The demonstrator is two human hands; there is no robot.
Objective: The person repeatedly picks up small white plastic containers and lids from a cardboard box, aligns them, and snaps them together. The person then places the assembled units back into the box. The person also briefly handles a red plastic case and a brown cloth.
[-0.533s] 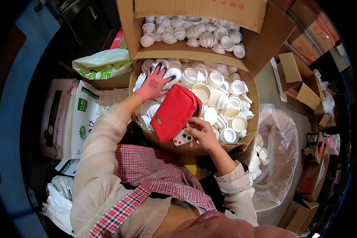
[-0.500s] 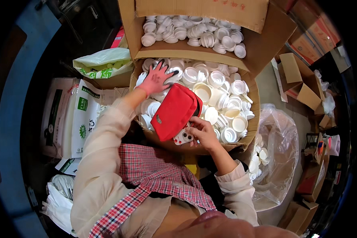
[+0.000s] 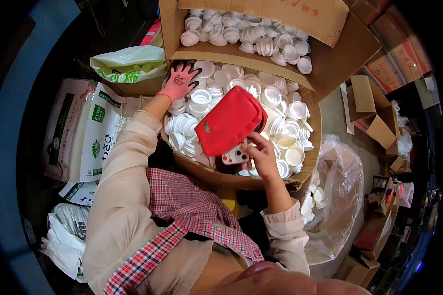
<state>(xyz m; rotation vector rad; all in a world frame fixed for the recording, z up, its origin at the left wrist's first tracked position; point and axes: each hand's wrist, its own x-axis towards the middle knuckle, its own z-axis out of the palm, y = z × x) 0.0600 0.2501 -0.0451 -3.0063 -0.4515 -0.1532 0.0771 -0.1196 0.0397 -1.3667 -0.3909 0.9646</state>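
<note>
While I look down from the head camera, I see my left hand point(image 3: 180, 82), in a pink glove with dark fingertips, lying flat with its fingers spread on the white caps point(image 3: 216, 93) at the far left corner of the near box point(image 3: 314, 123); it grips nothing, only presses on the pile. My right hand point(image 3: 262, 155) is bare and sits at the near edge of that box, its fingers curled around a small white card with red dots point(image 3: 235, 156), pinching it between thumb and fingertips. A red pouch point(image 3: 229, 120) lies tilted just above that hand, on top of the caps and touching the card's upper edge; whether my right hand also holds the pouch I cannot tell. The caps fill the box, mostly round and white, some stacked on edge at the left. Behind it stands a second box point(image 3: 280, 17), its flap up, also full of white caps. To my left lie a green and white bag point(image 3: 128, 64) and printed sacks point(image 3: 91, 132). To my right a clear plastic bag point(image 3: 337, 187) holds a few more caps, and small cartons point(image 3: 374, 113) sit beyond it. A red plaid cloth point(image 3: 187, 216) hangs across my chest.
</note>
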